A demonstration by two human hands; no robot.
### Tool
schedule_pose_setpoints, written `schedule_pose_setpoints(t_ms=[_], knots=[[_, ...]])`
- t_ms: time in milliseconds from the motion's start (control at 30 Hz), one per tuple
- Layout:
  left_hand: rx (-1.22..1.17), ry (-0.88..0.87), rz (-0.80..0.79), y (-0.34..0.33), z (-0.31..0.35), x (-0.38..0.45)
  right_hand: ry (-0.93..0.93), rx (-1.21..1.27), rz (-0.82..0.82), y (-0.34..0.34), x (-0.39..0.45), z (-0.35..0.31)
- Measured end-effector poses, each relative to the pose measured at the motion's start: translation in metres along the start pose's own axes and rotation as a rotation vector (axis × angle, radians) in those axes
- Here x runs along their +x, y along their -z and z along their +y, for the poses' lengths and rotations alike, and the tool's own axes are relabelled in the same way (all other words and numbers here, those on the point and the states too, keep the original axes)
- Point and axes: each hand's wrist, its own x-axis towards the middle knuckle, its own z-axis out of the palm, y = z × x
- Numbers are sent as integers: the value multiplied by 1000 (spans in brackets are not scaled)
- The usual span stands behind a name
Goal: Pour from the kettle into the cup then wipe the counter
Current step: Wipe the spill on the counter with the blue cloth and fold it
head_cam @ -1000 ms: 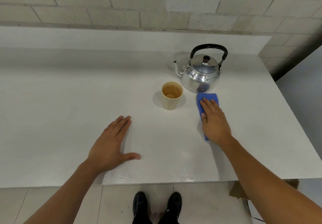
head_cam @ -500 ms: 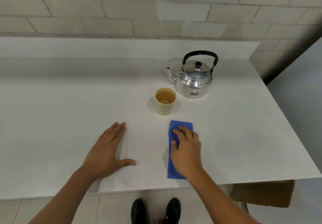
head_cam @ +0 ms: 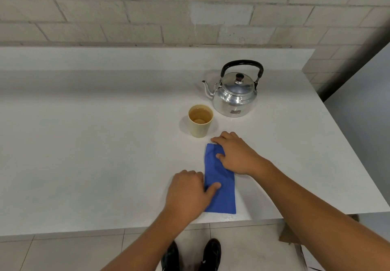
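At lower centre of the frame, a folded blue cloth [head_cam: 220, 183] is pinned flat to the white counter [head_cam: 84, 144] by the right hand [head_cam: 236, 154] and the left hand [head_cam: 187, 192], apparently pressing rather than gripping, for wiping, clear of the filled beige cup [head_cam: 200, 121] and the shiny steel kettle [head_cam: 236, 95] parked upper right.

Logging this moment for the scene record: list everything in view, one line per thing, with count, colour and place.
kettle: one, shiny metal with black handle, far right of the counter, spout pointing left
cup: one, pale yellow, holds brownish liquid, just left of and nearer than the kettle
cloth: one, blue, flat near the front edge, nearer than the cup
counter: one, white, against the wall
brick wall: one, pale grey, behind the counter
shoes: two, black, on the tiled floor below
left hand: one, on the cloth's left edge, thumb on the cloth
right hand: one, on the cloth's far end
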Motion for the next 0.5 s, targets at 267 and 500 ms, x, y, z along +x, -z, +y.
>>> schedule_pose_setpoints(t_ms=[267,500], knots=[[47,79,-97,-15,17,-13,-125,82,49,-7,-16,6],[-158,173,-163,2,-11,-32,-300,130,27,-19,-42,5]])
